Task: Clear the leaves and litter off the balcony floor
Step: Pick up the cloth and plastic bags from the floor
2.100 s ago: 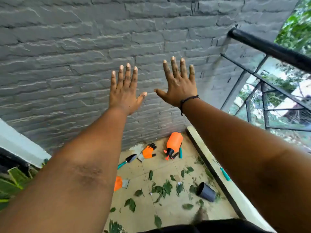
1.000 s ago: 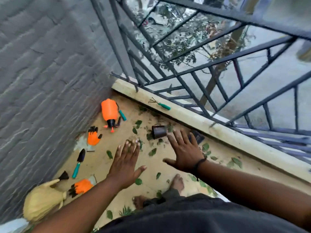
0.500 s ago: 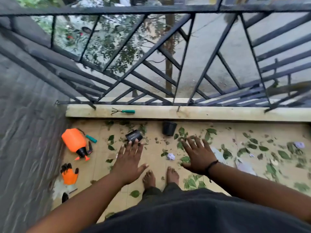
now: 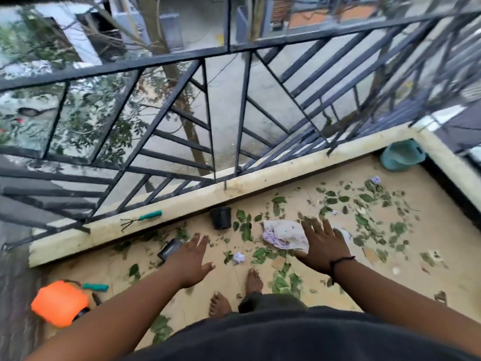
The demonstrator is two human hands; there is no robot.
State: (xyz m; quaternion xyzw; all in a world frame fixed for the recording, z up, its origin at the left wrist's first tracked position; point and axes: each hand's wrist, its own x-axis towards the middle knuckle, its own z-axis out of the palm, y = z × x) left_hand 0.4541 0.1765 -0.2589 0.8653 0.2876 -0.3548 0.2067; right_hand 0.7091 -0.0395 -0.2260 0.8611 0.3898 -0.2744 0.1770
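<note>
Below both outstretched hands, green leaves and crumpled paper litter lay scattered over the balcony floor. Left hand and right hand were spread flat, fingers apart, holding nothing.

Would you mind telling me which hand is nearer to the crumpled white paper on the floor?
Right. The right hand overlaps the crumpled white paper at its right edge; the left hand is held well to its left.
</note>
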